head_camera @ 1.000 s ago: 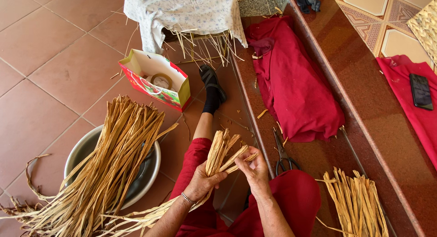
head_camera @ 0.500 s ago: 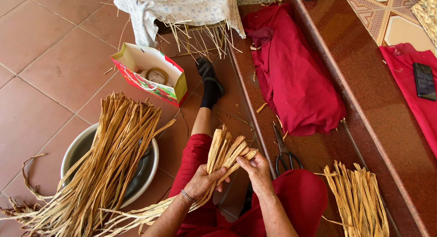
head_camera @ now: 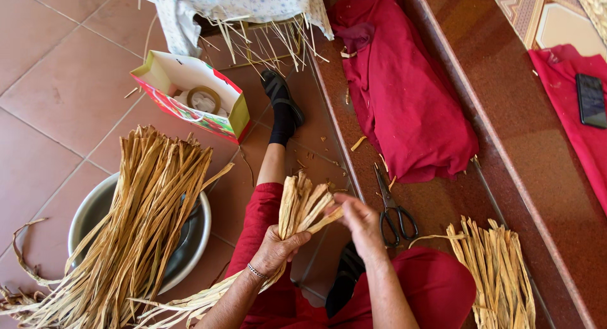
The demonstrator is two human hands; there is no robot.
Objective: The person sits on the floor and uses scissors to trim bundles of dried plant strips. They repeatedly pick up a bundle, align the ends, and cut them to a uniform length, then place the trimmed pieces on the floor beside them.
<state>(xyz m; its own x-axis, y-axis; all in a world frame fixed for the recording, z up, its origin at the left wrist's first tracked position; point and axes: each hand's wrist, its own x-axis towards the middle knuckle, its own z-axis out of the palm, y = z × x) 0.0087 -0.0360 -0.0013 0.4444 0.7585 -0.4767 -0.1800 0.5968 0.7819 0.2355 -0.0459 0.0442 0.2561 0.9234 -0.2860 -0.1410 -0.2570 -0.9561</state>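
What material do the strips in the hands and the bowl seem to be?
Strips: probably dried plant fibre, matte tan, with ragged split ends, gripped by the left hand and touched by the right hand.
Bowl: likely metal, with a dull grey sheen.

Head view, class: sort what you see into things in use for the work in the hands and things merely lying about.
In use:
left hand and right hand, each gripping the bunch of dried strips
strips in the metal basin
cut strips on the step

Lying about:
scissors
red cloth
paper bag
phone
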